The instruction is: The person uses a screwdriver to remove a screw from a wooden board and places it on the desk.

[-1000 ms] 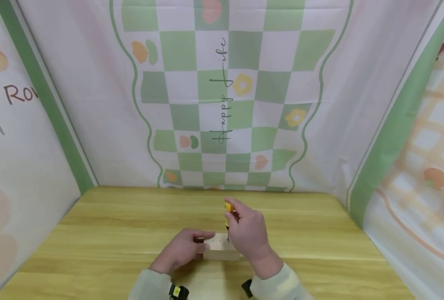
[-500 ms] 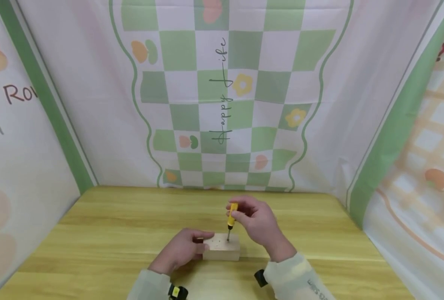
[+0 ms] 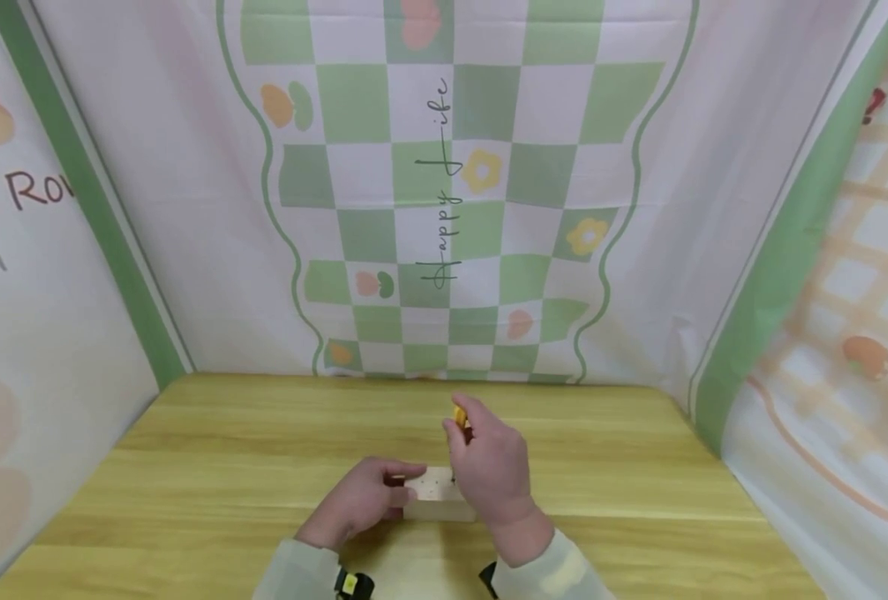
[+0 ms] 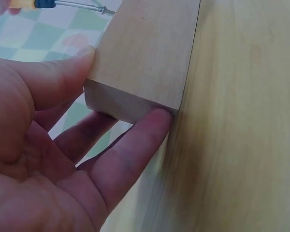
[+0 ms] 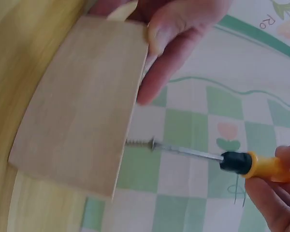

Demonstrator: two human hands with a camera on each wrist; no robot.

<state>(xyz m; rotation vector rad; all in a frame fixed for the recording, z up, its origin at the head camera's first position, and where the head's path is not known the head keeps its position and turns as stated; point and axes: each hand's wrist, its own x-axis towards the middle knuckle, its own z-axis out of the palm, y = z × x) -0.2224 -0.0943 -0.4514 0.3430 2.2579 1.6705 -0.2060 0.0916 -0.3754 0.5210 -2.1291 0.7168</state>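
Note:
A pale wooden block (image 3: 440, 510) lies on the table, with a few small dark holes in its upper face. My left hand (image 3: 365, 498) holds the block's left end, thumb (image 4: 70, 72) at the top edge and fingers against the end face. Above the right part of the block, my right hand (image 3: 495, 467) grips a yellow-and-black screwdriver (image 3: 460, 417), mostly covered by the hand in the head view. In the right wrist view the screwdriver's tip meets the head of a screw (image 5: 141, 143). This screw stands partly out of the block, its thread showing.
The wood-grain table (image 3: 264, 433) spreads around both hands. Behind it hangs a green-and-white checked curtain (image 3: 429, 233), with printed cloth walls at left (image 3: 47, 292) and right (image 3: 849, 350). Dark wrist straps (image 3: 354, 583) sit at the sleeves.
My right hand turned outward to the right half a second ago, showing the screwdriver, and has now rolled back left over the handle. The left hand and block stay put.

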